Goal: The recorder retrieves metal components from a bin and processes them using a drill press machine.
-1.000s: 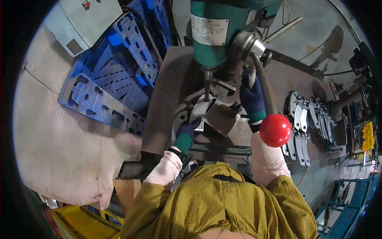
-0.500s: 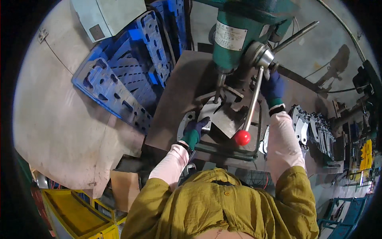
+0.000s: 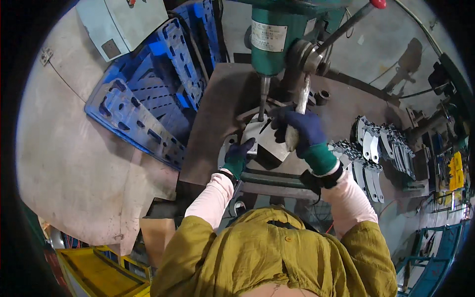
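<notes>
Likely at drilling step: holding pale metal plate (image 3: 252, 130) under drill spindle (image 3: 264, 95), centre of frame, with left hand (image 3: 238, 156); grasping wrapped lever (image 3: 303, 95) with right hand (image 3: 308, 130), right of centre. Seems to call for steady plate, even lever pull.

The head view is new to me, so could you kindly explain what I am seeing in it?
It comes from a wide fisheye camera worn on a person's head, looking down, so straight edges bend near the rim. The green machine looks like a drill press, with its spindle pointing down at a pale plate. The gloved right hand is closed around a lever of the machine. The gloved left hand touches the plate; I cannot tell how firmly. On the brown table, metal parts lie in rows to the right.
</notes>
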Demonstrator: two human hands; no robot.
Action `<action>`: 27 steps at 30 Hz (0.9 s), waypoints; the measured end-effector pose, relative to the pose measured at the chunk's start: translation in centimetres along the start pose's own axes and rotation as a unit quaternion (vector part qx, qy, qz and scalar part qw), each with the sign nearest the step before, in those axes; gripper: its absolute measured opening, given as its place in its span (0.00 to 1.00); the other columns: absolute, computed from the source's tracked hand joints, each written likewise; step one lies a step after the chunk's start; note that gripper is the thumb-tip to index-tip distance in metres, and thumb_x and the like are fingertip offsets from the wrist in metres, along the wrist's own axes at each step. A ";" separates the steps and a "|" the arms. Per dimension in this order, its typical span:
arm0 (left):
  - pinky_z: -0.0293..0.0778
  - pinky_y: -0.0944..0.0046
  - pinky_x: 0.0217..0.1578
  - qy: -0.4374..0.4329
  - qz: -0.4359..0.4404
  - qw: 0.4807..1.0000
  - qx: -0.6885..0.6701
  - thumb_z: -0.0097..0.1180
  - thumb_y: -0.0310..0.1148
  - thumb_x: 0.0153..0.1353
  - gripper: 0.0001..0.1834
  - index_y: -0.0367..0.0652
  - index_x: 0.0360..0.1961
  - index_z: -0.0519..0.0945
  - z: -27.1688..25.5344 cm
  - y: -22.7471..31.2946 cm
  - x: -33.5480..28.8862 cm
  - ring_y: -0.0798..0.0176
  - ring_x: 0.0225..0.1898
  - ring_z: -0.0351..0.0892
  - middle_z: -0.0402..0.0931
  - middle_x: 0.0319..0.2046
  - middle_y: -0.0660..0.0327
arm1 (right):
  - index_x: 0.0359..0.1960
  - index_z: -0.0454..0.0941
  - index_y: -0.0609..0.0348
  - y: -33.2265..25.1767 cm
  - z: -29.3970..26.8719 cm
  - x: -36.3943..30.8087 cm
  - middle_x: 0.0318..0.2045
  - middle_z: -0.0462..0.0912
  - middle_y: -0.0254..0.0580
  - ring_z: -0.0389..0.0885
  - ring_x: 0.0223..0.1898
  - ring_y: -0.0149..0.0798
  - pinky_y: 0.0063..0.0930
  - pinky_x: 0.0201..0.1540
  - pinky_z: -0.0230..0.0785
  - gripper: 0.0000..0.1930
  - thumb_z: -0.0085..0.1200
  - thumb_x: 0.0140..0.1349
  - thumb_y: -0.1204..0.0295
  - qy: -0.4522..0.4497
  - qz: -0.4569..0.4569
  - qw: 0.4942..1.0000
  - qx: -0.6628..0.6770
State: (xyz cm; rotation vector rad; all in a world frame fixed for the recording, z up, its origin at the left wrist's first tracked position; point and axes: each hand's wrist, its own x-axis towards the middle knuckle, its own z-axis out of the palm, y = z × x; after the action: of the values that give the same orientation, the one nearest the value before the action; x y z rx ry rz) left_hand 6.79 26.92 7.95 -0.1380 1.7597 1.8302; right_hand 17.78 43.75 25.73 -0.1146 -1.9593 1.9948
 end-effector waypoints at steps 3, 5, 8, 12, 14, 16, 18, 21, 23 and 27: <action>0.74 0.63 0.24 0.024 0.025 0.996 0.084 0.62 0.54 0.58 0.25 0.41 0.43 0.81 -0.7 -0.6 0.4 0.66 0.25 0.75 0.80 0.31 0.61 | 0.51 0.77 0.66 -7.0 3.1 -0.4 0.32 0.83 0.44 0.82 0.32 0.35 0.30 0.34 0.76 0.24 0.46 0.67 0.57 -0.025 0.106 0.932 0.345; 0.76 0.58 0.31 -0.016 0.036 0.992 0.119 0.59 0.56 0.59 0.33 0.42 0.57 0.77 -0.9 0.0 0.6 0.54 0.35 0.83 0.83 0.39 0.52 | 0.55 0.75 0.64 -9.8 2.6 1.3 0.36 0.84 0.45 0.83 0.36 0.38 0.32 0.37 0.77 0.25 0.45 0.68 0.55 -0.049 0.097 0.912 0.397; 0.76 0.55 0.33 -0.017 0.044 0.976 0.213 0.60 0.55 0.58 0.33 0.40 0.55 0.78 -2.4 -1.4 2.9 0.51 0.34 0.84 0.84 0.38 0.52 | 0.56 0.75 0.58 -11.4 -0.2 4.1 0.43 0.83 0.49 0.84 0.42 0.45 0.38 0.42 0.79 0.21 0.50 0.68 0.58 -0.136 0.095 0.866 0.472; 0.73 0.53 0.44 -0.119 0.048 0.989 0.068 0.58 0.53 0.60 0.32 0.35 0.54 0.78 -3.1 1.0 -2.1 0.48 0.39 0.82 0.83 0.40 0.51 | 0.56 0.75 0.56 -10.4 -1.4 2.1 0.45 0.83 0.49 0.84 0.42 0.45 0.38 0.43 0.79 0.22 0.50 0.68 0.56 -0.095 0.049 0.896 0.432; 0.71 0.56 0.49 -0.081 0.157 0.979 0.105 0.58 0.51 0.62 0.31 0.37 0.57 0.77 -6.4 -2.0 -2.5 0.56 0.46 0.79 0.81 0.46 0.53 | 0.56 0.75 0.56 -9.9 -1.1 0.8 0.46 0.83 0.48 0.84 0.42 0.44 0.38 0.43 0.78 0.22 0.49 0.68 0.54 -0.072 0.022 0.914 0.398; 0.69 0.58 0.51 -0.001 0.051 0.998 0.030 0.59 0.51 0.62 0.30 0.38 0.57 0.76 -8.0 -2.6 -4.0 0.59 0.49 0.77 0.79 0.48 0.53 | 0.55 0.75 0.58 -8.6 -1.7 -0.7 0.44 0.82 0.46 0.82 0.38 0.39 0.34 0.40 0.76 0.23 0.48 0.69 0.53 -0.021 0.053 0.932 0.357; 0.69 0.59 0.51 0.067 0.064 0.986 0.138 0.59 0.52 0.62 0.31 0.38 0.57 0.76 -11.1 -3.1 -4.2 0.59 0.49 0.76 0.77 0.51 0.52 | 0.52 0.76 0.63 -6.4 -2.8 -2.7 0.39 0.82 0.42 0.78 0.30 0.31 0.26 0.35 0.72 0.24 0.45 0.71 0.53 0.052 0.142 0.941 0.303; 0.70 0.59 0.48 0.147 0.064 0.979 0.127 0.58 0.53 0.63 0.31 0.36 0.54 0.78 -16.2 -6.5 -1.8 0.58 0.46 0.76 0.79 0.48 0.53 | 0.53 0.76 0.61 -1.6 -5.8 -4.3 0.44 0.82 0.40 0.80 0.34 0.34 0.29 0.38 0.75 0.26 0.46 0.70 0.50 0.016 0.199 0.925 0.324; 0.71 0.57 0.45 0.164 0.075 0.975 0.128 0.58 0.53 0.63 0.30 0.36 0.51 0.79 -17.0 -8.2 -0.8 0.57 0.44 0.77 0.80 0.44 0.54 | 0.52 0.76 0.62 0.1 -6.1 -5.7 0.42 0.82 0.39 0.78 0.33 0.33 0.28 0.37 0.74 0.26 0.46 0.70 0.49 0.080 0.212 0.926 0.301; 0.71 0.55 0.42 0.142 0.001 0.983 0.119 0.57 0.52 0.63 0.28 0.34 0.46 0.81 -14.1 -7.8 -1.2 0.55 0.40 0.78 0.83 0.38 0.54 | 0.51 0.77 0.61 3.3 -8.6 -7.8 0.36 0.80 0.37 0.76 0.30 0.31 0.27 0.35 0.72 0.26 0.47 0.69 0.48 0.158 0.229 0.916 0.291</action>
State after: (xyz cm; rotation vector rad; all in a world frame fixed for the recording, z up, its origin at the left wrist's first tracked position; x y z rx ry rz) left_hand 6.92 12.85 -0.03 -0.3148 2.1610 1.6477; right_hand 26.97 49.68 20.71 -0.7497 -1.1453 2.5659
